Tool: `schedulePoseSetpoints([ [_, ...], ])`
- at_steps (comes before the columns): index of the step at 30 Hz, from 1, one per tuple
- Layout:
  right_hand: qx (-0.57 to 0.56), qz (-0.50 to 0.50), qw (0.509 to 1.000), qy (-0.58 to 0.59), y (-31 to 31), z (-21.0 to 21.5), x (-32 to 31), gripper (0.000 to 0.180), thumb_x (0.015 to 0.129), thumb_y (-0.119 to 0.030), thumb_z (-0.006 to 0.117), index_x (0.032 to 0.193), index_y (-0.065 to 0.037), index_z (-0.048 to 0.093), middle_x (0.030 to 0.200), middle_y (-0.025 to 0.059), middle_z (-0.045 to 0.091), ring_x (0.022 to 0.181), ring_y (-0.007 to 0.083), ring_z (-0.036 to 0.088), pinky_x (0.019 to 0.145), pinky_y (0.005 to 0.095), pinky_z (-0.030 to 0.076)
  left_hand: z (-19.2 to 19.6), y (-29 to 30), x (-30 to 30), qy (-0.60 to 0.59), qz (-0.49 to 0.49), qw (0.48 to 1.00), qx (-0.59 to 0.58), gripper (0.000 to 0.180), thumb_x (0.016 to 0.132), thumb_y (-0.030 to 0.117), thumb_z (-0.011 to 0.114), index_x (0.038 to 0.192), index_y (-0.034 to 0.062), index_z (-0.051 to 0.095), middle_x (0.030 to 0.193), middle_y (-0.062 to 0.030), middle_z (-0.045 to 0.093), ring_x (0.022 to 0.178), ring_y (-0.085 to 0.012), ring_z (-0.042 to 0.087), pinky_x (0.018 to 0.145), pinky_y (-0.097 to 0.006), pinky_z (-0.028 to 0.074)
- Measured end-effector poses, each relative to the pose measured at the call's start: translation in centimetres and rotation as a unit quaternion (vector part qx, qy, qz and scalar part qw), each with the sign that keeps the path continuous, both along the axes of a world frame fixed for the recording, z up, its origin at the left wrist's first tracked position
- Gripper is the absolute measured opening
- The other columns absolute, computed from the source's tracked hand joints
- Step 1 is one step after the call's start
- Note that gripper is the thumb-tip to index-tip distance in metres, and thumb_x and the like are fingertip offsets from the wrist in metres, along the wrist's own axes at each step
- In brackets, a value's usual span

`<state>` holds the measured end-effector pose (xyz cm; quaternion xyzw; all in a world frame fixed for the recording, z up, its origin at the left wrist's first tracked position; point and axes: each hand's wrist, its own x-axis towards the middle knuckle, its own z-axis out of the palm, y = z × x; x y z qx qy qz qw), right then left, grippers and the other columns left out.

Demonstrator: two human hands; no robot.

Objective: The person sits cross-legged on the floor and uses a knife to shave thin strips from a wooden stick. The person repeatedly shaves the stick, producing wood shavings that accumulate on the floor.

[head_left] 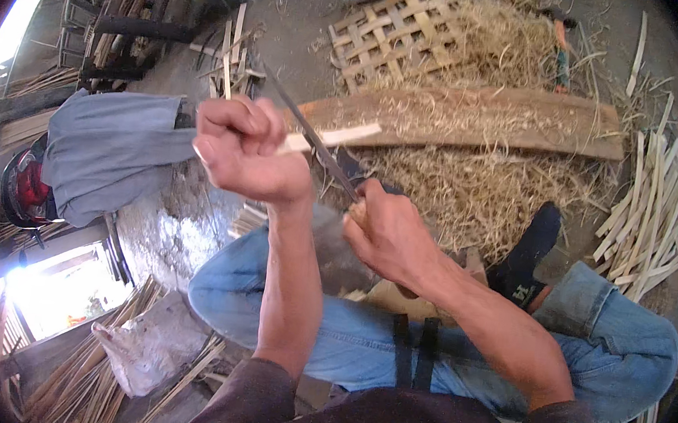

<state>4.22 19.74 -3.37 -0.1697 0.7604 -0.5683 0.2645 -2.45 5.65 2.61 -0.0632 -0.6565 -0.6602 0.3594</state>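
My left hand (251, 146) is raised at centre left, its fingers curled round a pale, flat bamboo strip (344, 136). One end of the strip sticks out past the palm to the right. My right hand (392, 235) grips the handle of a long knife (313, 137), whose narrow blade slants up and left, crossing the strip close beside my left hand. Whether the edge bites into the strip cannot be made out. Beyond both hands lies a curved wooden plank (519, 119) sprinkled with thin shavings.
Heaps of curly shavings (471, 196) lie around the plank. A woven bamboo panel (397, 33) is behind it. Cut strips (640, 216) are piled at right, near my socked foot (527, 246). Grey cloth (116, 153) hangs at left, above a whitish sack (151, 340) and long thin sticks.
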Motion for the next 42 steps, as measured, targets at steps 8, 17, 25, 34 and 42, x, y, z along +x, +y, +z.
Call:
schedulePoseSetpoints([
  [8,0.013,-0.053,0.999,-0.004,-0.6,-2.8,0.8,0.036,0.083,-0.015,0.061,0.107,0.008,0.051,0.071,0.0273,0.062,0.072,0.0466,0.063,0.065,0.0480,0.052,-0.2,0.5,0.2,-0.004,0.002,1.000,0.023,0.055,0.096,0.055,0.037,0.070,0.0075,0.035,0.056,0.0020,0.026,0.044,-0.0057,0.021,0.039,-0.021,0.015],
  [17,-0.040,-0.027,0.999,-0.008,-1.1,-1.0,1.0,0.035,0.082,-0.014,0.062,0.107,0.007,0.050,0.067,0.0271,0.059,0.070,0.0458,0.063,0.063,0.0488,0.050,-0.2,-1.7,0.9,0.033,-0.010,0.997,0.066,0.055,0.095,0.058,0.041,0.071,0.0085,0.036,0.055,0.0008,0.028,0.042,-0.0069,0.023,0.039,-0.022,0.013],
  [25,-0.024,-0.001,0.999,-0.036,-1.0,0.1,0.7,0.036,0.085,-0.017,0.063,0.109,0.007,0.051,0.073,0.0283,0.061,0.075,0.0467,0.063,0.068,0.0489,0.051,-0.3,-3.0,1.2,0.061,-0.034,0.993,0.097,0.053,0.096,0.056,0.040,0.073,0.0081,0.037,0.057,0.0003,0.028,0.042,-0.0075,0.023,0.038,-0.023,0.013],
  [34,0.023,0.026,0.998,-0.060,-1.2,-0.7,0.4,0.033,0.084,-0.020,0.062,0.097,0.008,0.049,0.076,0.0321,0.062,0.077,0.0488,0.063,0.072,0.0536,0.051,0.4,-4.4,1.9,-0.072,0.022,0.997,0.004,0.030,0.100,0.035,0.048,0.100,0.0050,0.050,0.074,0.0005,0.039,0.064,-0.0083,0.038,0.058,-0.020,0.033],
  [42,0.076,0.053,0.994,-0.064,-1.3,-0.9,0.4,0.033,0.084,-0.020,0.062,0.097,0.007,0.048,0.075,0.0300,0.063,0.075,0.0483,0.063,0.072,0.0531,0.052,2.0,-5.3,3.2,-0.133,0.060,0.984,-0.100,0.032,0.097,0.032,0.056,0.110,0.0029,0.053,0.077,0.0020,0.040,0.064,-0.0065,0.037,0.057,-0.020,0.031],
])
